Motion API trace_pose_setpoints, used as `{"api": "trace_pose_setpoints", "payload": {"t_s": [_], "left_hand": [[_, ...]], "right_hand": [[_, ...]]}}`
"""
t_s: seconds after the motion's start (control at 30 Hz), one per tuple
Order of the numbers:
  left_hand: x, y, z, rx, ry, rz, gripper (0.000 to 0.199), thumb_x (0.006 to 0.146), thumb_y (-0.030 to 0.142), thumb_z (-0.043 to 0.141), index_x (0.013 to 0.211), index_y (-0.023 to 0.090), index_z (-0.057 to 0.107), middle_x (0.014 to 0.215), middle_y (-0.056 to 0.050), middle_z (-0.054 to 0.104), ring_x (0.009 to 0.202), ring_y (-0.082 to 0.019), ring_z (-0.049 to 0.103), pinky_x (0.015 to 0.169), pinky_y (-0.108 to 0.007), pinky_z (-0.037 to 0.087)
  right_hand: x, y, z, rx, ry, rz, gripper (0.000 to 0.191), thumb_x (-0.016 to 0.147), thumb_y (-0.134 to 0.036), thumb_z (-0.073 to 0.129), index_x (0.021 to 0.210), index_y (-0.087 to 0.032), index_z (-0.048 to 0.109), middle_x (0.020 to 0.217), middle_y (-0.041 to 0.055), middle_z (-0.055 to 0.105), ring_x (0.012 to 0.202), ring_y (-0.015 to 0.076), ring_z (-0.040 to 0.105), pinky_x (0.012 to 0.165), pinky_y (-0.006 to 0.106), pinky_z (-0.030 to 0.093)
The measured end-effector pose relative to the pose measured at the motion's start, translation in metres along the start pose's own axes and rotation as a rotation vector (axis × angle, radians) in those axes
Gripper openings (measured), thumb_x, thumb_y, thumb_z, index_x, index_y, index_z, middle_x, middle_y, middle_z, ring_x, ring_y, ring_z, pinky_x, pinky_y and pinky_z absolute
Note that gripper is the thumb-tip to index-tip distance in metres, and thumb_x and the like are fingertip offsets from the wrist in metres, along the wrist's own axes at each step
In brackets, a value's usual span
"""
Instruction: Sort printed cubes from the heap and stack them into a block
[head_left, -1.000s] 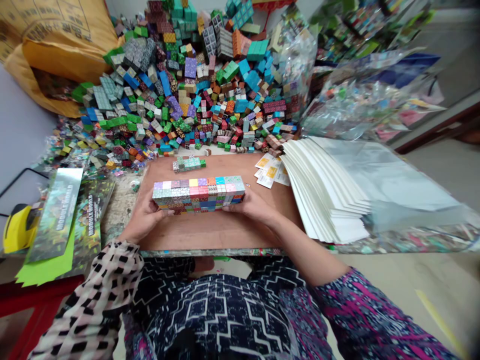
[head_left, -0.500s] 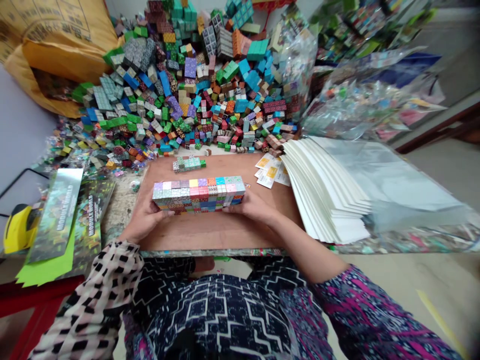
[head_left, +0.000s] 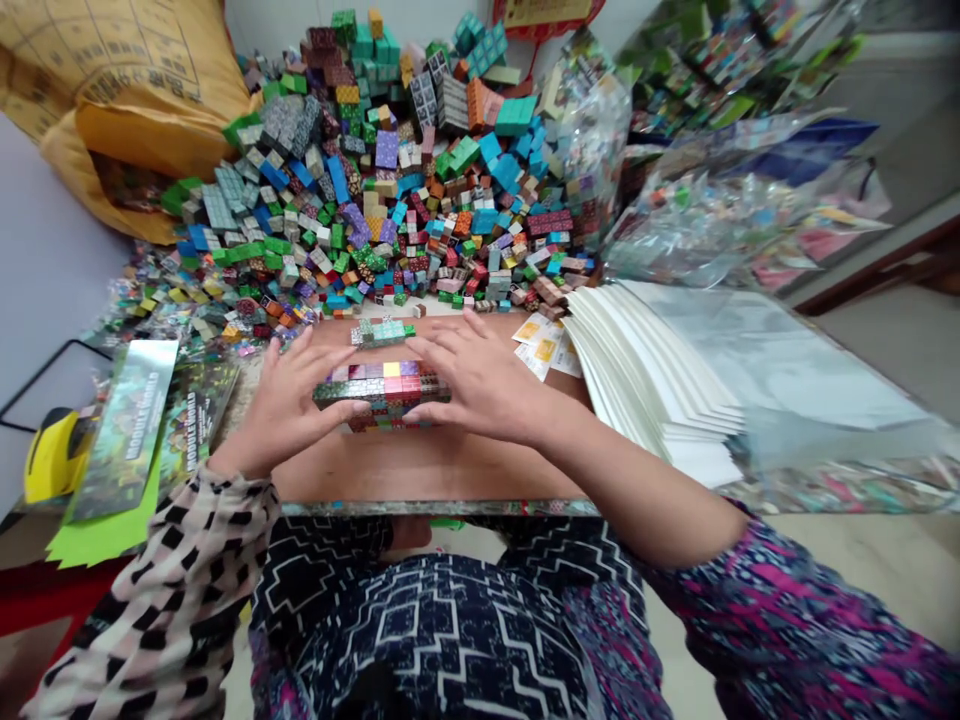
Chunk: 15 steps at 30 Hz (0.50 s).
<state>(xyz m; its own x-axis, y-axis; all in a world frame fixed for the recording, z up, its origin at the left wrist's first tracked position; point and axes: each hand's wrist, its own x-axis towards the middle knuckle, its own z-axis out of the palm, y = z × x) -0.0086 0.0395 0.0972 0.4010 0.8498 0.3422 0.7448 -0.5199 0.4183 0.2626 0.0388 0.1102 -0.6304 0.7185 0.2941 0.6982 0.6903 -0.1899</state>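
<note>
A long block built of many small patterned cubes (head_left: 381, 388) lies lengthwise on the brown board (head_left: 435, 465). My left hand (head_left: 289, 400) is spread at its left end, thumb along the front and fingers reaching over the top. Over the right end lies my right hand (head_left: 487, 385), its fingers also apart and its thumb at the front, hiding that end. Whether the palms press on the block, I cannot tell. Just behind it rests a short row of pale green and grey cubes (head_left: 381, 332).
A large heap of coloured cubes (head_left: 390, 230) rises behind the board. White sheets (head_left: 652, 390) are stacked to the right, beside small white-and-yellow cards (head_left: 541, 345). Printed cards (head_left: 127, 430) and a yellow tool (head_left: 52, 455) lie left. A yellow sack (head_left: 150, 120) stands back left.
Both hands have let go of the block's ends and spread over its top. The right hand has moved left and covers the right part. The view has shifted slightly.
</note>
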Motion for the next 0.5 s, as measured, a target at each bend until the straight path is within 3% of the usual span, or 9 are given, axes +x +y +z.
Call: {"api": "trace_pose_setpoints", "payload": {"t_s": [0.1,0.2,0.3,0.5], "left_hand": [[0.010,0.004,0.001,0.070,-0.064,0.066,0.056,0.080,0.062,0.064,0.124,0.028,0.064,0.124,-0.007,0.066,0.143,-0.040,0.030,0.116,-0.070,-0.006],[0.014,0.004,0.003,0.031,-0.096,0.105,0.043,0.082,0.052,0.064,0.119,0.030,0.067,0.118,-0.006,0.069,0.141,-0.040,0.035,0.115,-0.068,-0.013],[0.014,0.002,0.004,0.028,-0.094,0.132,0.039,0.084,0.048,0.060,0.118,0.031,0.068,0.114,-0.005,0.071,0.138,-0.039,0.039,0.115,-0.066,-0.013],[0.014,0.002,0.004,0.085,-0.105,0.141,0.040,0.086,0.053,0.054,0.114,0.028,0.069,0.108,-0.006,0.072,0.138,-0.039,0.040,0.117,-0.064,-0.013]], "right_hand": [[0.015,-0.006,0.004,-0.041,-0.120,0.002,0.064,0.088,-0.061,0.059,0.135,-0.018,0.053,0.130,0.0152,0.060,0.125,0.0370,0.049,0.113,0.058,0.022],[0.020,-0.007,0.008,0.014,-0.194,-0.004,0.048,0.097,-0.049,0.050,0.132,-0.018,0.055,0.129,0.0136,0.062,0.118,0.0328,0.055,0.104,0.049,0.036],[0.019,-0.006,0.011,0.064,-0.206,-0.004,0.042,0.100,-0.041,0.046,0.132,-0.015,0.055,0.129,0.0141,0.062,0.113,0.0285,0.057,0.094,0.040,0.043],[0.017,-0.005,0.018,0.077,-0.181,0.020,0.042,0.099,-0.044,0.047,0.128,-0.015,0.057,0.123,0.0143,0.064,0.107,0.0279,0.059,0.090,0.039,0.045]]}}
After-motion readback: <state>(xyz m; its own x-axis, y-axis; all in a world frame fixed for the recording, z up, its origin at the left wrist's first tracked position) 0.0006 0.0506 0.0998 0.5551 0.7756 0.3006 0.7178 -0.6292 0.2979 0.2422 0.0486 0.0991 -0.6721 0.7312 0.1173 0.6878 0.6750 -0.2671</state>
